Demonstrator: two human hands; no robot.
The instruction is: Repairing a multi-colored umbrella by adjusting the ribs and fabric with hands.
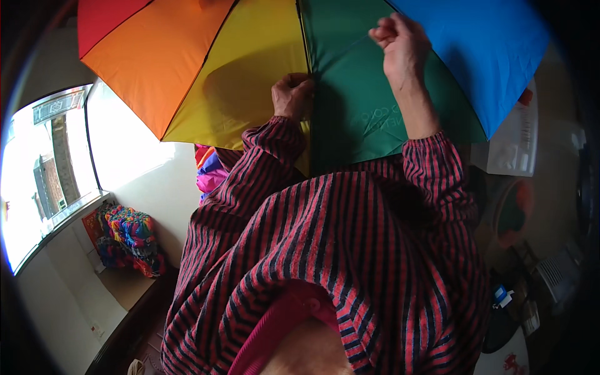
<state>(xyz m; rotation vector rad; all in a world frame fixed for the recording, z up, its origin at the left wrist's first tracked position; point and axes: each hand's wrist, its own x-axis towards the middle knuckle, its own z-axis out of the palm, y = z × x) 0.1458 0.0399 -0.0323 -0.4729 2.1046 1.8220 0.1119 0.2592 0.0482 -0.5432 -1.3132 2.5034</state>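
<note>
An opened umbrella [250, 81] with red, orange, yellow, green and blue panels spreads in front of me, dark ribs running along its seams. My left hand [292, 97] is closed at the rib between the yellow and green panels, pinching the umbrella there; its fingertips are partly hidden. Over the green panel, near the blue one, my right hand [403, 47] is raised with its fingers curled together. From it a thin thread [357, 43] seems to run down toward my left hand. Whether a needle is in the fingers is too small to tell.
A bright window [50, 162] is on the left, above a multicoloured knitted bundle [131, 234]. Colourful fabric [211, 172] peeks out below the yellow panel. At the right stand a translucent plastic container [515, 137] and a small blue object [501, 295].
</note>
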